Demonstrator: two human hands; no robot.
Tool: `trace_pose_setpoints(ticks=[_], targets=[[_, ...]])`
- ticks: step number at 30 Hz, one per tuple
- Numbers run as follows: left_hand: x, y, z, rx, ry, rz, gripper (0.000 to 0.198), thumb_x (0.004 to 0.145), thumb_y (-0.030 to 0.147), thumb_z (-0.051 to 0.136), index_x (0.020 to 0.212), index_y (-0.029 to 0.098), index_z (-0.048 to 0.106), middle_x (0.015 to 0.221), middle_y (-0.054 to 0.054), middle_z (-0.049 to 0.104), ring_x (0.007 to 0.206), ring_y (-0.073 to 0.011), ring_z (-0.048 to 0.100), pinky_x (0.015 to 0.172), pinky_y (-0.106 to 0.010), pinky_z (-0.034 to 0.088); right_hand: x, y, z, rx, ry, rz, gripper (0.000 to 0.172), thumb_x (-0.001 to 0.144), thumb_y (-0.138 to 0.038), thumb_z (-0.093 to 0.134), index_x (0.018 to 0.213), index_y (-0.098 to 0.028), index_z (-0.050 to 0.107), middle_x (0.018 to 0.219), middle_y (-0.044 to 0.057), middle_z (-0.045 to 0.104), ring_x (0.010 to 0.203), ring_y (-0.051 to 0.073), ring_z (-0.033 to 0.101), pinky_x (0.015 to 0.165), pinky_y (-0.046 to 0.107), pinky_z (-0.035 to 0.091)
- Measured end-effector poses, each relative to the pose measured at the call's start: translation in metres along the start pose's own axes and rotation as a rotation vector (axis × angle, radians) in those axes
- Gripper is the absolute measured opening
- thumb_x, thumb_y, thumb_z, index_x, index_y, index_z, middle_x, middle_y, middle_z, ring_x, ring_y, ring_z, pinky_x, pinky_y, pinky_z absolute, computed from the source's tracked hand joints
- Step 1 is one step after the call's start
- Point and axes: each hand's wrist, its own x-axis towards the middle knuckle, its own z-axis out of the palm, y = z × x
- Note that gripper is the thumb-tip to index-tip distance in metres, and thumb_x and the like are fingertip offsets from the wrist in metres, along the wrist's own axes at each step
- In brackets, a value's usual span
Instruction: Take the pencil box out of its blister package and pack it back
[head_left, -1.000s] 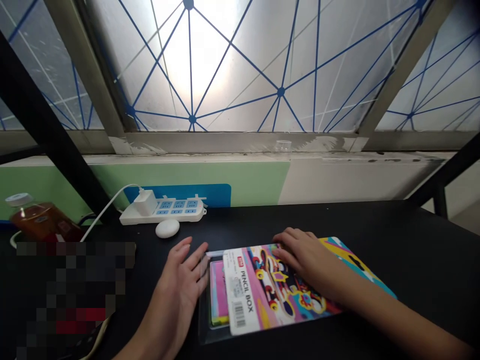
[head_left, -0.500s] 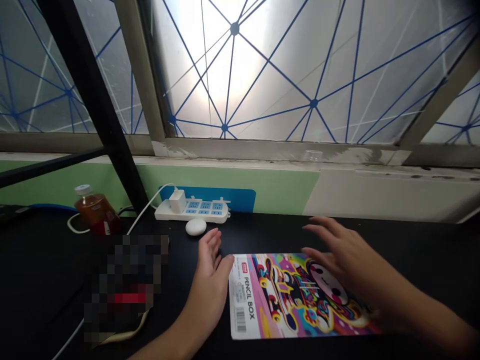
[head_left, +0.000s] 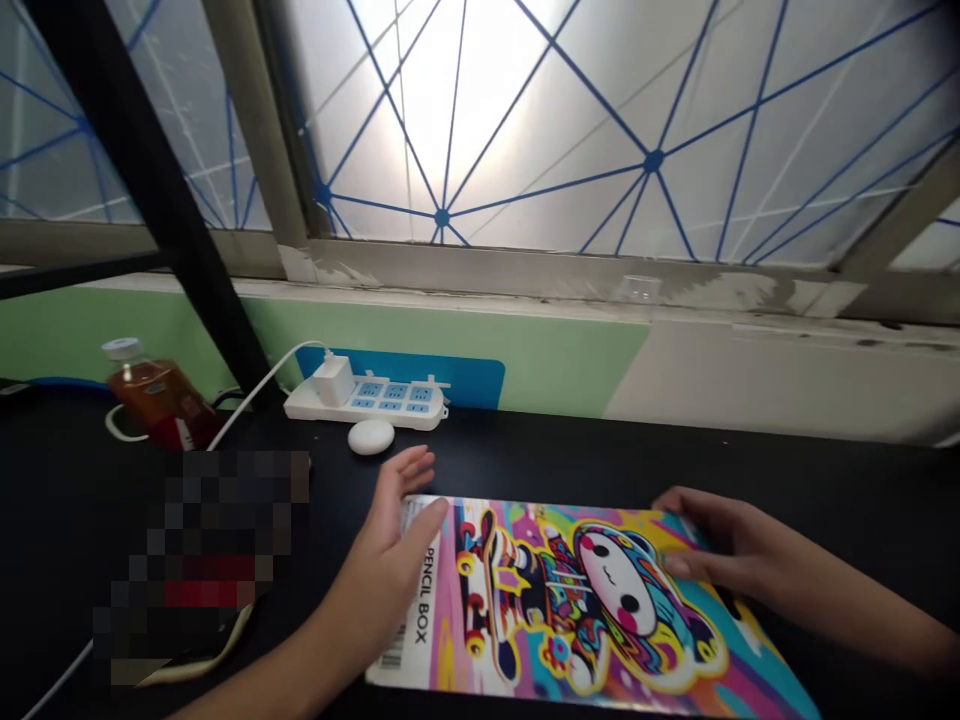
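A flat, brightly coloured pencil box package with a cartoon figure on a skateboard lies on the black desk. My left hand grips its left end, thumb on top over the white label and fingers along the edge. My right hand holds the right end, fingers curled over the far edge and thumb on the printed face. The package's near edge looks slightly raised.
A white power strip with a plugged charger lies by the green wall strip, a small white puck in front of it. An amber bottle stands at the left beside white cables. A black slanted post rises left.
My right hand came down from hovering and took the package's right end. My left thumb moved onto the label. The package now sits wider and closer in view.
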Motion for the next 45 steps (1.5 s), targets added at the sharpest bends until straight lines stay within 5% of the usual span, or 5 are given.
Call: trace_pose_setpoints(ticks=[11, 16, 21, 26, 45], targets=[[-0.002, 0.026, 0.004, -0.240, 0.138, -0.247, 0.054, 0.095, 0.061, 0.061, 0.139, 0.034, 0.046, 0.153, -0.007, 0.054, 0.118, -0.0321, 0.068, 0.079, -0.039, 0.062, -0.013, -0.009, 0.006, -0.237, 0.523, -0.266, 0.051, 0.071, -0.066, 0.082, 0.094, -0.025, 0.064, 0.089, 0.005, 0.072, 0.082, 0.027, 0.071, 0.065, 0.035, 0.060], [-0.004, 0.025, -0.002, -0.310, 0.019, -0.137, 0.065, 0.097, 0.075, 0.040, 0.130, 0.024, 0.063, 0.145, -0.009, 0.063, 0.128, -0.0382, 0.061, 0.099, -0.050, 0.056, -0.018, -0.009, 0.012, -0.458, 0.723, -0.462, 0.042, 0.081, -0.066, 0.073, 0.080, -0.027, 0.057, 0.082, 0.004, 0.068, 0.072, 0.023, 0.064, 0.063, 0.034, 0.052], [-0.001, 0.016, -0.009, -0.016, -0.023, -0.001, 0.046, 0.099, 0.064, 0.049, 0.116, 0.028, 0.074, 0.156, -0.004, 0.054, 0.146, -0.0383, 0.043, 0.123, -0.058, 0.028, -0.019, -0.011, 0.011, -0.664, 0.467, -0.544, 0.024, 0.088, -0.031, 0.064, 0.072, -0.027, 0.047, 0.079, 0.002, 0.064, 0.069, 0.020, 0.060, 0.062, 0.031, 0.045], [0.003, 0.015, -0.011, 0.153, -0.103, -0.042, 0.054, 0.090, 0.061, 0.068, 0.137, 0.035, 0.064, 0.154, -0.007, 0.056, 0.137, -0.0384, 0.056, 0.111, -0.054, 0.047, -0.016, -0.010, 0.004, -0.774, 0.294, -0.486, 0.022, 0.078, -0.015, 0.061, 0.072, -0.025, 0.043, 0.079, 0.000, 0.059, 0.070, 0.017, 0.057, 0.062, 0.027, 0.042], [-0.003, 0.006, -0.017, 0.588, -0.439, 0.238, 0.077, 0.092, 0.021, 0.064, 0.157, 0.044, 0.029, 0.162, -0.007, 0.027, 0.147, -0.0328, 0.043, 0.114, -0.049, 0.047, -0.010, 0.011, -0.018, -0.556, 0.175, -0.215, 0.091, 0.074, -0.063, 0.082, 0.152, -0.029, 0.048, 0.153, 0.013, 0.051, 0.141, 0.040, 0.049, 0.116, 0.052, 0.044]])
